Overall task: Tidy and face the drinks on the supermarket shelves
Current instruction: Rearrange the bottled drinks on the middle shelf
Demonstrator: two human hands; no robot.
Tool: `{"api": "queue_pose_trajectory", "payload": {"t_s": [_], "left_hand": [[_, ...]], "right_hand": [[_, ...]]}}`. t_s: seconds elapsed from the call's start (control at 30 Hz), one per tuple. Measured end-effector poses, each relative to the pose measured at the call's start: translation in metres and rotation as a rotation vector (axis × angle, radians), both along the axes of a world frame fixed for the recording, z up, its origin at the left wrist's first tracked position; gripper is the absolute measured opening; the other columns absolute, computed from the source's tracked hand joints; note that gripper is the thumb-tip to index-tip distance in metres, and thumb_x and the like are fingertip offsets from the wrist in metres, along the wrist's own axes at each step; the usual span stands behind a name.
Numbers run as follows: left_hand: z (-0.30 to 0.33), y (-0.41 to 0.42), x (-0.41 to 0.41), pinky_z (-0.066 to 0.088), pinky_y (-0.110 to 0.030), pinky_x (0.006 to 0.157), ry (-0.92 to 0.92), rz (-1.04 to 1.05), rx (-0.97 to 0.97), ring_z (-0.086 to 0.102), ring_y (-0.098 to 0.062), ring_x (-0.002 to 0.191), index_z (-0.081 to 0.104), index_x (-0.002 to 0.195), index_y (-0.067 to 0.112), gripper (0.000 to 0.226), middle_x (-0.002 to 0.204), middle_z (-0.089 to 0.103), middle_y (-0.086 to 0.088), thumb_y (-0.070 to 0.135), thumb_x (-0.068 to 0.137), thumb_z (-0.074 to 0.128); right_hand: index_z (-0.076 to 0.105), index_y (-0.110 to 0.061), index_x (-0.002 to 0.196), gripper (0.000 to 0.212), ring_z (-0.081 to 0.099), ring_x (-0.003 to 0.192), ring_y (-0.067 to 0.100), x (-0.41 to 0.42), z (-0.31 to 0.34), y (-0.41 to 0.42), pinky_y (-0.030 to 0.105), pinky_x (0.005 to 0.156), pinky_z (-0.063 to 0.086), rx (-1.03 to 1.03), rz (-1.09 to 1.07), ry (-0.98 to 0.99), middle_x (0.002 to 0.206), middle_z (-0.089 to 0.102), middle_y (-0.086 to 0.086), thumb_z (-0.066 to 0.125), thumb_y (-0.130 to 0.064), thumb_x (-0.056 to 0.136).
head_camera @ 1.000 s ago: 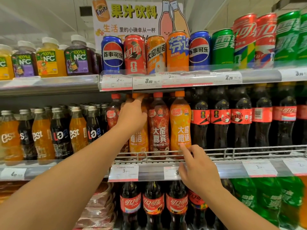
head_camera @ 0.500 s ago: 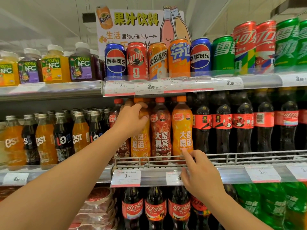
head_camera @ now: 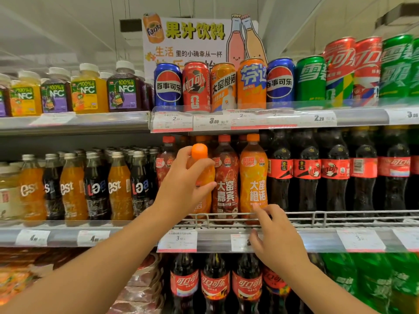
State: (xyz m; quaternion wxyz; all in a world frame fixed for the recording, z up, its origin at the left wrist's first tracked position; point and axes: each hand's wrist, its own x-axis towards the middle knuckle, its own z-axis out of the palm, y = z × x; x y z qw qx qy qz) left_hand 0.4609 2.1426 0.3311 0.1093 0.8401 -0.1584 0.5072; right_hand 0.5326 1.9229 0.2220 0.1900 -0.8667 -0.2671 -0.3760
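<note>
On the middle shelf [head_camera: 217, 239], I am gripping an orange soda bottle [head_camera: 202, 177] with my left hand [head_camera: 183, 189], fingers and thumb curling round its shoulder just under the cap, the bottle leaning out of its row. At its three o'clock a red-brown bottle [head_camera: 225, 177] is standing, then a second orange bottle [head_camera: 253, 173], whose base my right hand [head_camera: 275, 236] is touching with loosely spread fingertips at the wire rail [head_camera: 317, 215]. I judge the step is going best by seating the bottle upright, label forward, against the rail.
</note>
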Motion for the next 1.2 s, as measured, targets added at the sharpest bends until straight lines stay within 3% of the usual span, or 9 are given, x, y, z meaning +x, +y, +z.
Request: {"api": "queue_pose_trajectory", "payload": {"t_s": [0.1, 0.17, 0.27, 0.4, 0.6, 0.8, 0.93, 1.07, 1.2], "left_hand": [[-0.008, -0.004, -0.014, 0.047, -0.039, 0.092, -0.146, -0.057, 0.018, 0.042, -0.026, 0.12, 0.058, 0.119, 0.023, 0.042, 0.137, 0.036, -0.01, 0.027, 0.081, 0.076], [-0.007, -0.01, -0.022, 0.045, -0.039, 0.095, -0.218, -0.087, 0.025, 0.041, -0.027, 0.122, 0.055, 0.121, 0.025, 0.042, 0.137, 0.036, -0.011, 0.029, 0.083, 0.073], [0.001, -0.024, -0.031, 0.044, -0.035, 0.096, -0.223, -0.115, 0.019, 0.042, -0.022, 0.122, 0.055, 0.123, 0.026, 0.045, 0.137, 0.038, -0.01, 0.033, 0.082, 0.073], [0.001, -0.048, -0.036, 0.042, -0.018, 0.089, -0.145, -0.167, -0.203, 0.042, -0.005, 0.109, 0.06, 0.123, 0.031, 0.05, 0.124, 0.035, 0.011, 0.038, 0.076, 0.076], [-0.024, -0.073, -0.038, 0.052, -0.04, 0.088, -0.026, -0.166, -0.243, 0.046, -0.015, 0.116, 0.059, 0.122, 0.037, 0.051, 0.129, 0.038, 0.008, 0.038, 0.075, 0.077], [-0.027, -0.078, -0.038, 0.054, -0.042, 0.087, 0.011, -0.246, -0.154, 0.045, -0.018, 0.121, 0.045, 0.13, 0.046, 0.055, 0.137, 0.032, 0.007, 0.045, 0.081, 0.07], [-0.015, -0.044, -0.031, 0.043, -0.02, 0.091, -0.019, -0.308, -0.244, 0.044, 0.002, 0.116, 0.041, 0.131, 0.035, 0.044, 0.128, 0.041, 0.011, 0.052, 0.091, 0.048], [-0.005, -0.004, -0.015, 0.046, -0.03, 0.092, 0.019, -0.079, -0.31, 0.049, -0.005, 0.106, 0.054, 0.123, 0.019, 0.033, 0.113, 0.053, 0.009, 0.036, 0.095, 0.051], [-0.006, 0.017, -0.003, 0.046, -0.03, 0.093, 0.007, 0.016, -0.234, 0.047, -0.005, 0.106, 0.057, 0.12, 0.017, 0.028, 0.11, 0.052, 0.012, 0.024, 0.093, 0.057]], "right_hand": [[0.051, -0.014, 0.135, 0.053, 0.037, 0.122, 0.009, -0.02, 0.01, 0.007, 0.04, 0.107, 0.04, 0.118, 0.154, 0.023, 0.129, 0.043, -0.005, 0.064, -0.031, 0.087], [0.039, -0.022, 0.143, 0.064, 0.027, 0.127, -0.005, -0.039, 0.023, 0.017, 0.024, 0.11, 0.031, 0.182, 0.31, 0.077, 0.138, 0.033, -0.017, 0.061, -0.045, 0.087], [0.027, -0.035, 0.145, 0.084, 0.028, 0.131, -0.012, -0.065, 0.048, 0.039, 0.012, 0.102, 0.03, 0.314, 0.527, 0.234, 0.143, 0.031, -0.029, 0.066, -0.063, 0.076], [0.042, -0.037, 0.125, 0.069, 0.058, 0.101, -0.009, -0.074, 0.063, 0.051, 0.011, 0.074, 0.049, 0.542, 0.659, 0.356, 0.111, 0.058, -0.027, 0.084, -0.033, 0.069], [0.046, -0.042, 0.098, 0.055, 0.063, 0.077, -0.007, -0.067, 0.034, 0.033, 0.009, 0.054, 0.045, 0.589, 0.598, 0.347, 0.09, 0.064, -0.029, 0.076, -0.005, 0.07], [0.046, -0.058, 0.104, 0.061, 0.065, 0.084, -0.002, -0.07, 0.029, 0.023, 0.014, 0.06, 0.05, 0.623, 0.565, 0.357, 0.097, 0.066, -0.026, 0.078, -0.017, 0.07], [0.042, -0.066, 0.102, 0.057, 0.061, 0.087, -0.014, -0.075, 0.035, 0.022, 0.001, 0.061, 0.045, 0.656, 0.541, 0.366, 0.101, 0.06, -0.038, 0.082, -0.052, 0.065], [0.044, -0.055, 0.107, 0.058, 0.06, 0.089, -0.014, -0.07, 0.035, 0.019, 0.002, 0.061, 0.046, 0.676, 0.539, 0.402, 0.102, 0.059, -0.039, 0.083, -0.047, 0.066], [0.046, -0.048, 0.109, 0.056, 0.06, 0.09, -0.014, -0.068, 0.037, 0.019, 0.002, 0.061, 0.046, 0.687, 0.548, 0.418, 0.102, 0.059, -0.039, 0.083, -0.042, 0.068]]}}
